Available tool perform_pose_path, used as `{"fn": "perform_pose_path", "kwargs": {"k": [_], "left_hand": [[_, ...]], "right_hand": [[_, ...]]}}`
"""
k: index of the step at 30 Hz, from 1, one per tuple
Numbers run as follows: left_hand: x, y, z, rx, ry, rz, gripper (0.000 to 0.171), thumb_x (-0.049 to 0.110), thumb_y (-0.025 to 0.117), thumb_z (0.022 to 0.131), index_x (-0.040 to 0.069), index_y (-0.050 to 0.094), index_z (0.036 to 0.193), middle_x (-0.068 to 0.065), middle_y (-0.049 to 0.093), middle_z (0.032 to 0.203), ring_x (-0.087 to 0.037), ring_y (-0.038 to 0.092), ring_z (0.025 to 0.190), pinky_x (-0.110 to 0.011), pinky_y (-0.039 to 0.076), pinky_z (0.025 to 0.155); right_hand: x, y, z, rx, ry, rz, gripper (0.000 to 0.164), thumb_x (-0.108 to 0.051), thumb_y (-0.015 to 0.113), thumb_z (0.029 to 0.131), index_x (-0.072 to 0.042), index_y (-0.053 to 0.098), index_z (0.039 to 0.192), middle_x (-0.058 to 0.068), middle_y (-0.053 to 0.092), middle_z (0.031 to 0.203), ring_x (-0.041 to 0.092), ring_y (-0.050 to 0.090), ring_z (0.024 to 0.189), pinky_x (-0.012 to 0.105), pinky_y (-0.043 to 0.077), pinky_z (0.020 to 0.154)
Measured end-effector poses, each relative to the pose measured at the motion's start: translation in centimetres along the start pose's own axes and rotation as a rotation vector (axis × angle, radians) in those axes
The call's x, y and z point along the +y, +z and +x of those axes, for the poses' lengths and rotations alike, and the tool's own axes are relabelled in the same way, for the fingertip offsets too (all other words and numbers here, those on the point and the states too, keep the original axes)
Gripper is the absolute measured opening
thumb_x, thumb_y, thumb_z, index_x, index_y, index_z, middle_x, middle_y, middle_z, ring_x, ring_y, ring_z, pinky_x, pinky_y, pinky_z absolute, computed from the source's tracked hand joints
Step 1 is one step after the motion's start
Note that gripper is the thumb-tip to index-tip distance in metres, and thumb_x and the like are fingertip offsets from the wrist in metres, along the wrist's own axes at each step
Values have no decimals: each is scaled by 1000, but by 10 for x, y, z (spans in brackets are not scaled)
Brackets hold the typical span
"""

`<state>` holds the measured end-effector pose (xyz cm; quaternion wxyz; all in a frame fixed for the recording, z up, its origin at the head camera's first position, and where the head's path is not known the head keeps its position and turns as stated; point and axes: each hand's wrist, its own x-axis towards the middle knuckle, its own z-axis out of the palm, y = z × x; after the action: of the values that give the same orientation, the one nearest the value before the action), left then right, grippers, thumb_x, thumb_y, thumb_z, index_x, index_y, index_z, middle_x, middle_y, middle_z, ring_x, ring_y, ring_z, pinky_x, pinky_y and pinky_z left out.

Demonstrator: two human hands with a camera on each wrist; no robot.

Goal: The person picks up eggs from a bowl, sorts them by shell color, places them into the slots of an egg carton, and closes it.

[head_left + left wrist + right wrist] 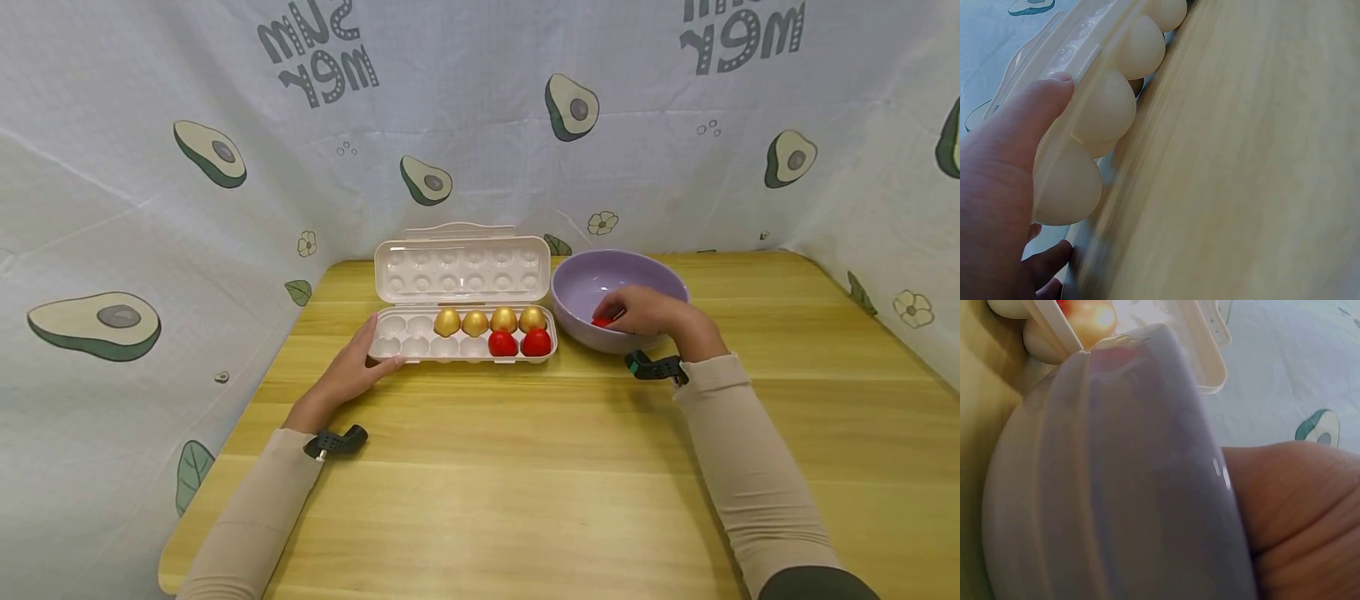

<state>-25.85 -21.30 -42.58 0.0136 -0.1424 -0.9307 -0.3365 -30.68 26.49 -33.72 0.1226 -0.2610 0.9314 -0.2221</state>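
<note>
My left hand (351,365) grips the left end of an open plastic egg carton (460,358). In the left wrist view its thumb (1047,103) lies on the carton's rim, with the other fingers round the end. Several gold eggs (475,323) fill the right part of the back row, and two red eggs (536,342) sit at the right of the front row. My right hand (643,312) reaches into a purple bowl (620,262) and holds a red egg (601,322), mostly covered by the fingers. The bowl wall hides those fingers in the right wrist view.
The carton's lid (462,268) stands raised behind its tray. Bowl and carton are side by side at the back of a wooden table (510,467). A white cloth (487,108) printed with avocados hangs directly behind and at both sides.
</note>
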Motion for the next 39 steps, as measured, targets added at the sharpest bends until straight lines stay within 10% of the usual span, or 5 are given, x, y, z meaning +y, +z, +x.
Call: {"fn": "perform_pose_path", "kwargs": {"k": [39], "left_hand": [[1,0,-1,-4,-1,-3,100,53,61,90,7,0,155,-12,5,161,-31,9,147,-51,13,116]], "right_hand": [[-6,-5,-4,120,18,92,31,-19,69,89,-4,64,116,17,65,113,28,60,97,39,54,79]]}}
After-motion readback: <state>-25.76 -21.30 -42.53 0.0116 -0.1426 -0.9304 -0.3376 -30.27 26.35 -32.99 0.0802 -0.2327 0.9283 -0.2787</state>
